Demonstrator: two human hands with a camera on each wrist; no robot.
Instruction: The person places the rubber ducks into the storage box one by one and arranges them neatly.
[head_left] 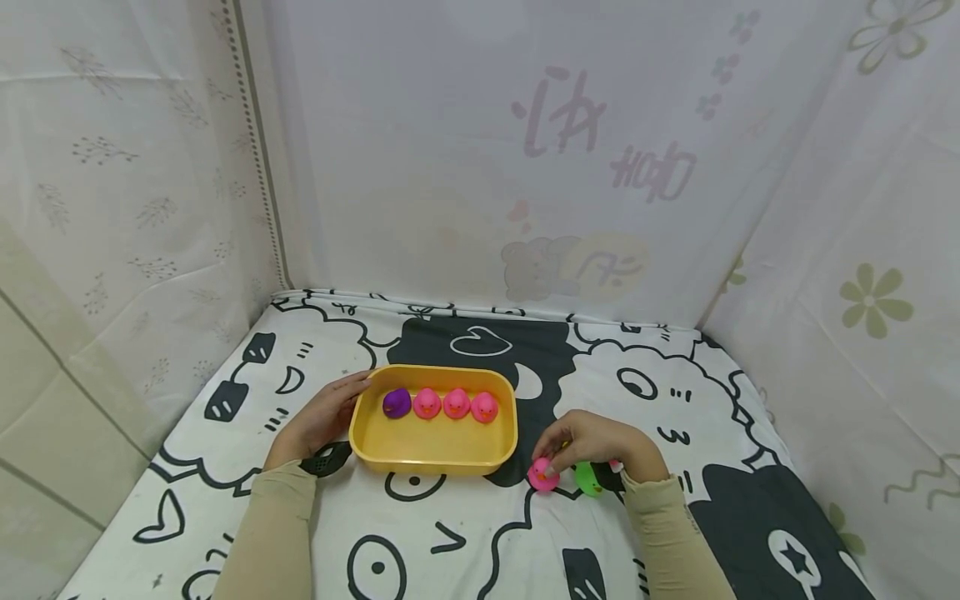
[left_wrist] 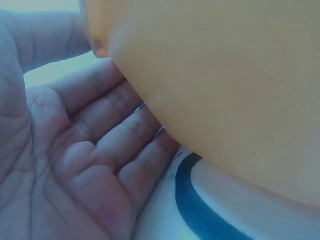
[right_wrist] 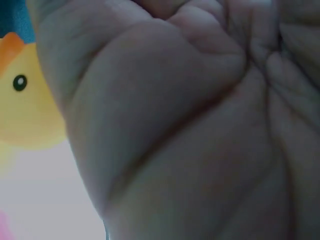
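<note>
left hand [head_left: 326,417] is at the left end of the yellow plastic tray [head_left: 431,446]: thumb at the rim, other fingers against the outer wall, so it's gripping the edge.

right hand [head_left: 596,439], right of the tray, pinches a pink toy duck [head_left: 542,477] between thumb and fingertips. that duck is outside the tray, down near the cloth; can't tell if it touches.

green toy duck [head_left: 587,480] is just right of it, partly covered by the hand. yellow toy duck [right_wrist: 30,107] with an orange beak shows beside the palm in the right wrist view.

in the tray: 1 row of 4 ducks, far half. left to right: purple toy duck [head_left: 397,403], then 3 pink ducks [head_left: 457,403].

tray sits on a black-and-white cartoon-print cloth [head_left: 450,550]. black wrist device [head_left: 327,458] on the left wrist, beige sleeves [head_left: 270,533] on both arms. pale printed curtain [head_left: 420,167] at the far side.
</note>
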